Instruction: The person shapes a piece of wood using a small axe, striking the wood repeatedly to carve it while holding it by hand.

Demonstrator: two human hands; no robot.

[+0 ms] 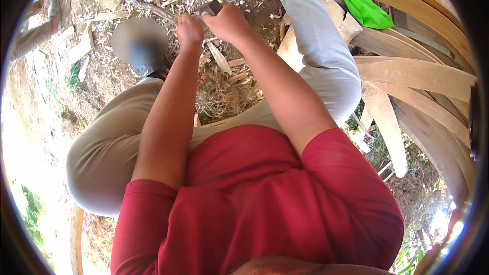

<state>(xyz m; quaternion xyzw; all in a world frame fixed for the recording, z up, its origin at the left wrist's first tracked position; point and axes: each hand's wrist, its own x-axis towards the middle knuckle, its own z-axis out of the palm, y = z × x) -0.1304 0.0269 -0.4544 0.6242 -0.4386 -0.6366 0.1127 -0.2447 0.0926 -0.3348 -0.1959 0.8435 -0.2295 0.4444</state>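
Note:
Both my arms reach forward between my bent legs, and the hands meet low over the ground. My right hand [227, 23] is closed around a dark grey, straight-edged block [210, 7], with the thumb lying along its near side. Right beside it, my left hand [190, 31] is curled into a fist, its thumb side turned toward the block. What the left fingers grip is hidden behind the hand, and a thin piece between the two hands is too small to name.
Wood chips and shavings [214, 99] litter the soil around my feet. Long curved wooden planks [417, 74] are stacked at the right. A bright green bag [359, 0] lies at the upper right. At the far left, part of another person's leg [33, 39] shows.

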